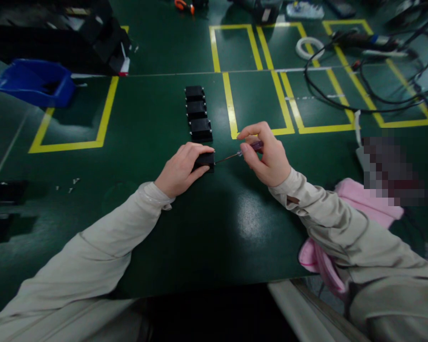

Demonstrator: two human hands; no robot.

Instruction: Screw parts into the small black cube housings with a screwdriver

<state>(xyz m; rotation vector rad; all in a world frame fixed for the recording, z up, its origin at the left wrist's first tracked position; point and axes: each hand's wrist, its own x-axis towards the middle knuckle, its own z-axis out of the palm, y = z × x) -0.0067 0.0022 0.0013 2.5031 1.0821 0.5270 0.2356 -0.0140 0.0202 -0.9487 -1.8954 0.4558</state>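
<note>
My left hand (184, 167) is wrapped over a small black block (207, 160) on the green table and hides its left part. My right hand (266, 156) grips a screwdriver (256, 147) by its dark, partly clear handle. Its thin shaft points left, with the tip at a small screw on the block's right side. Just beyond my left hand, several similar black blocks (200, 127) stand in a column, with small screws along their sides.
A blue bin (35, 83) lies at the left, near loose screws (76, 181) and dark parts (5, 192). At the right are a white tape roll (309, 48), a cabled tool (365, 40) and a pink cloth (369, 202). Yellow tape (230, 107) marks the green table.
</note>
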